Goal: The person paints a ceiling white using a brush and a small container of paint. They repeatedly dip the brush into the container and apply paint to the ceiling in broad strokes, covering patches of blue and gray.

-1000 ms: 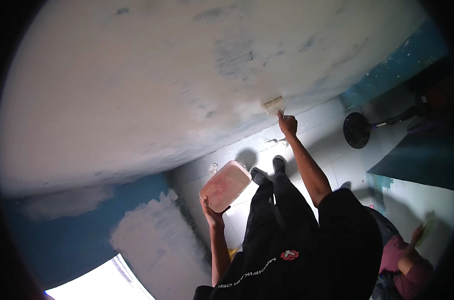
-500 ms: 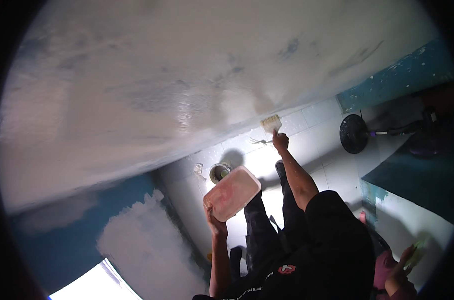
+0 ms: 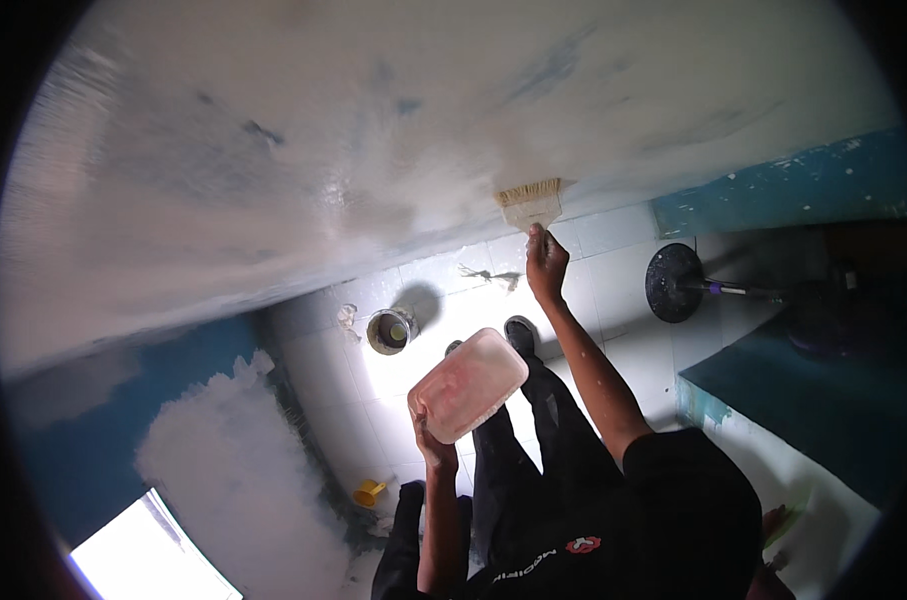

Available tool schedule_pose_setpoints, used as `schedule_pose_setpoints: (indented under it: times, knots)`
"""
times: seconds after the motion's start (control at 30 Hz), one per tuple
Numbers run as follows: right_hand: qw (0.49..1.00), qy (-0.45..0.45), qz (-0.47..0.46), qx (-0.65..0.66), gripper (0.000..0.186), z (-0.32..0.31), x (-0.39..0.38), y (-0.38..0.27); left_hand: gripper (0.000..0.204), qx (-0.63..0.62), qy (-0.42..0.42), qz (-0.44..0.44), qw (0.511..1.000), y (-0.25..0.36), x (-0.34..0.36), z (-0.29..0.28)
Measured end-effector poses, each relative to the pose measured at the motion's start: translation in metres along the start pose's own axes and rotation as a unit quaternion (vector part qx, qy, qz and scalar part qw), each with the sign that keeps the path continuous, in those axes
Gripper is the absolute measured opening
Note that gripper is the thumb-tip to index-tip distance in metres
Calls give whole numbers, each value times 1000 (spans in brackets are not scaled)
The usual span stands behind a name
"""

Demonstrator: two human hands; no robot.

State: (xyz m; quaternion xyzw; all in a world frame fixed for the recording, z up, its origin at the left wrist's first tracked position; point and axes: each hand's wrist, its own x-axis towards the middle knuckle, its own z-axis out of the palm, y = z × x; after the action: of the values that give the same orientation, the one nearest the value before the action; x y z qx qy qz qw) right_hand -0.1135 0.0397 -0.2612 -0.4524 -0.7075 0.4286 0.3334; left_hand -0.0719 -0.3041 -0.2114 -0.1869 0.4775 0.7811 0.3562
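Far left of the left fingers, has a bright opening point(image 3: 153, 550) cut in a blue wall point(image 3: 88, 475) partly covered in white. Nearer, low and left of those fingers, has a yellow scoop point(image 3: 369, 491) lying on the tiled floor point(image 3: 318, 385). Ahead and left of them, has a crumpled white scrap point(image 3: 348, 320) just beside an upright bucket point(image 3: 381, 332), perhaps set near the foot of the wall to leave footing clear. Inside the bucket, shows something round and yellowish, too small to name.

Grips a pink tub point(image 3: 470, 385) by its near left edge with the fingers of the left hand point(image 3: 436, 448), closed on the rim. Tilts the open face upward ahead of the body, probably to offer the inside to the other hand without spilling. Carries reddish smears and a pale film inside; cannot tell how deep.

Just left of the right fingers, has frayed strands point(image 3: 488, 276) on the floor. Pinches a wide brush point(image 3: 530, 208) by the handle in the fingers of the right hand point(image 3: 546, 268), bristles forward toward the pale wall point(image 3: 373, 150), likely for a flat stroke; cannot tell contact for certain.

Right of those fingers, has a black disc point(image 3: 674, 283) on a pole; farther right and lower, another person's hand point(image 3: 773, 522), partly hidden.
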Motion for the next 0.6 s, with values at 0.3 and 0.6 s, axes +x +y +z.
schedule_pose_setpoints:
  times: [0.3,0.6]
  knots:
    - [960,-92,186,-188,71,35,-1,153,58,26,67,29,997,-43,32,-43]
    - [982,13,83,171,41,-31,-4,27,59,27,38,47,998,-52,49,-68]
